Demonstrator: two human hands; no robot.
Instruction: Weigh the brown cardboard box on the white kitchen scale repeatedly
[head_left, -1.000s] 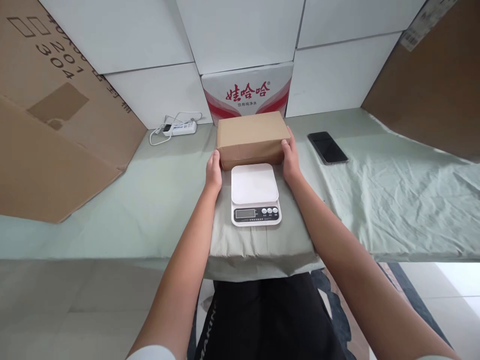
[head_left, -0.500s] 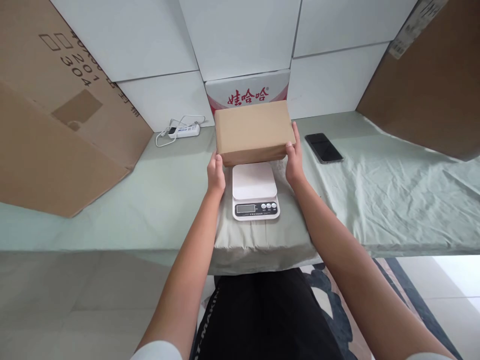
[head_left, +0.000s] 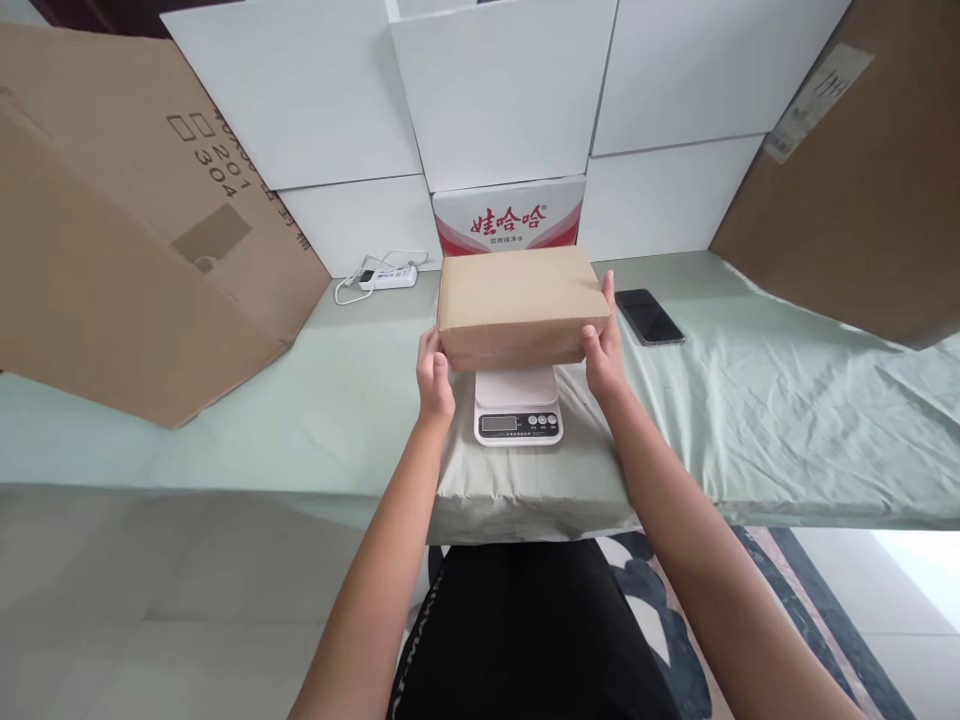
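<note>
Between my two hands is a brown cardboard box, its long side facing me. My left hand is closed on its left end, and my right hand grips the right end with the thumb on the front face. Below the box lies a white kitchen scale with a small display and several round buttons. The box hides the rear part of the scale's platform; whether the two touch I cannot tell.
A black phone lies to the right, and a white power strip with a cord to the left. Large cardboard sheets flank both sides. White boxes and a red-and-white carton line the back of the cloth-covered table.
Both hands have brought the box toward me, so it now covers more of the scale's platform. The camera view has tilted up slightly.
</note>
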